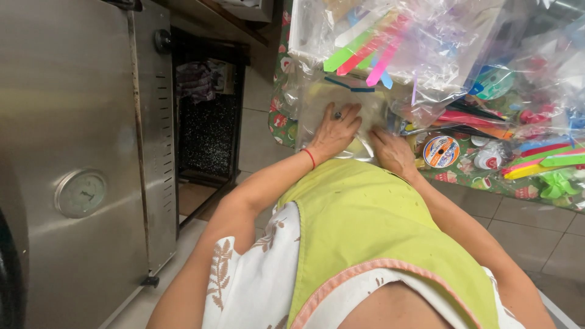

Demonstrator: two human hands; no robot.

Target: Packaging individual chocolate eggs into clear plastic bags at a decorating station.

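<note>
Head view looks straight down my front, over a green apron [365,225]. At far left I see a steel cabinet [67,152] with a round dial [80,193] on its face, and past it a dark open shelf holding a bundle of cloth [196,79]. Next comes tiled floor, then the table's near left corner, covered by a patterned cloth [281,119]. My left hand [335,131] lies flat on a clear bag [317,103] at that corner, fingers spread and open, gripping nothing; it wears a ring, with a red band at the wrist. My right hand [393,152] presses the same bag just beside it, palm down; I cannot tell how its fingers sit, since they are partly hidden under plastic. Behind the hands more clear bags hold bright strips [372,45] in green, pink and blue. To the right of my right hand, near the table's front edge, sits a round spool [440,151], then small white pieces, coloured sticks [542,159] and a green bow [557,183] at far right.
</note>
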